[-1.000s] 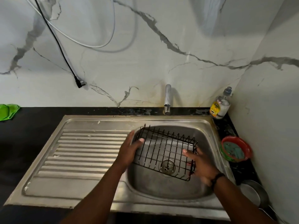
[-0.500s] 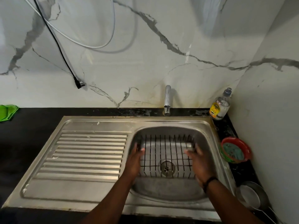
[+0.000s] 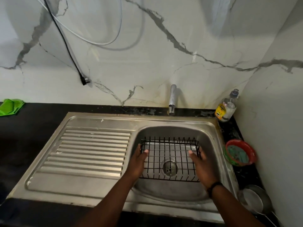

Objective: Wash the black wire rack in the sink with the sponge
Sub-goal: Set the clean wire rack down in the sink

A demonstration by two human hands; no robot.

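The black wire rack [image 3: 170, 154] lies flat on the floor of the steel sink basin [image 3: 211, 138], over the drain. My left hand [image 3: 137, 161] holds its left side, thumb hooked over the wire edge. My right hand [image 3: 202, 164] holds the right side the same way, thumb inside and fingers outside. A teal sponge [image 3: 238, 155] sits in a red bowl [image 3: 251, 150] on the counter to the right of the sink, away from both hands.
A tap [image 3: 172, 99] stands behind the basin, no water running. A soap bottle [image 3: 227, 108] is in the back right corner. A steel dish [image 3: 255, 200] sits front right. The ribbed drainboard [image 3: 91, 151] lies left; a green cloth [image 3: 10, 106] far left.
The rack was tilted up on one edge a second ago; it now lies flat in the basin. Both hands came down with it and stay at its sides.
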